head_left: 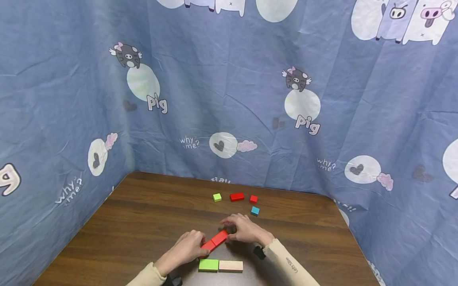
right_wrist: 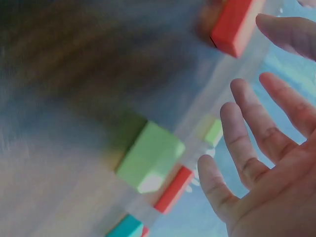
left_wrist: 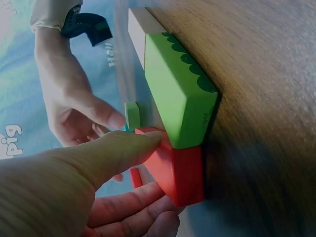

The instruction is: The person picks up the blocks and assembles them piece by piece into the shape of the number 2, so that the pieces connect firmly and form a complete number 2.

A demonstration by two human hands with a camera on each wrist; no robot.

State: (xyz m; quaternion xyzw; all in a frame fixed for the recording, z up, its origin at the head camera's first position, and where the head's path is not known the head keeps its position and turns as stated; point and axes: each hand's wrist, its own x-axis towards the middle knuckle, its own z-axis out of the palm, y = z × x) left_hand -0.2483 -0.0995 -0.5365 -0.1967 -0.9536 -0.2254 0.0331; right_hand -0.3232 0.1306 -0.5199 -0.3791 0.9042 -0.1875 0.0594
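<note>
Thumb and fingers of a person's left hand (head_left: 186, 247) pinch the nearer red block (head_left: 208, 248) on a wood-grain table (head_left: 107, 222), while a second red block (head_left: 220, 237) stretches end to end from it toward two o'clock. Just off that far end is the right hand (head_left: 247, 229), its fingers spread; whether its thumb touches the block cannot be told. From the red pair, a green block (head_left: 208, 265) with dark-green scallops sits near seven o'clock, a pale-wood block (head_left: 230, 266) in line with it at five. A pale-green block (right_wrist: 150, 158) appears near the right hand in the right wrist view. Farther out, a small lime block (head_left: 217, 197) sits at twelve, a red bar (head_left: 237, 197) at one, and a square blue block (head_left: 255, 211) at two. Behind hangs a blue curtain (head_left: 200, 87) printed with cartoon pigs.
</note>
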